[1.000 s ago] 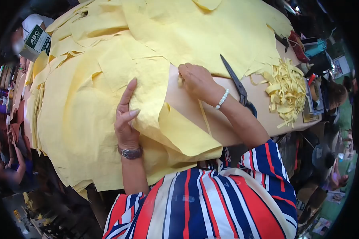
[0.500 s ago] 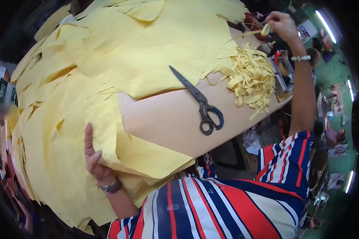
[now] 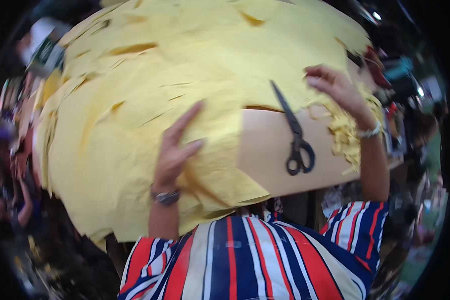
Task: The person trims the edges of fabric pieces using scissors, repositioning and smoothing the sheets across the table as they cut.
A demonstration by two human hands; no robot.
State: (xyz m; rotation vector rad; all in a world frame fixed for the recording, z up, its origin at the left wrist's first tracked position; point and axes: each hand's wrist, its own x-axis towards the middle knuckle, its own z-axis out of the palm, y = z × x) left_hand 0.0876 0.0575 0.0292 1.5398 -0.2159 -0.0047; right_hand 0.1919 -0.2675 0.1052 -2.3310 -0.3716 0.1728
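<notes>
Several yellow sheets (image 3: 115,165) lie across the worktop (image 3: 265,145) in the head view. The left grip (image 3: 172,159), spread wide over them, grasps nothing; the blurred right grip (image 3: 341,92), half curled, seems empty near the yellow strips (image 3: 342,136). The scissors (image 3: 296,127) overlap a sheet, so dragging it could jostle them.

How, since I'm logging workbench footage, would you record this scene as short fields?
Left hand: fingers spread, over yellow sheets
Right hand: fingers part-curled, nothing visibly held
Scissors: unheld, handles over bare table, tip over yellow sheets
Yellow strips: heaped right of scissors
Worn: watch left, pale bracelet right
</notes>
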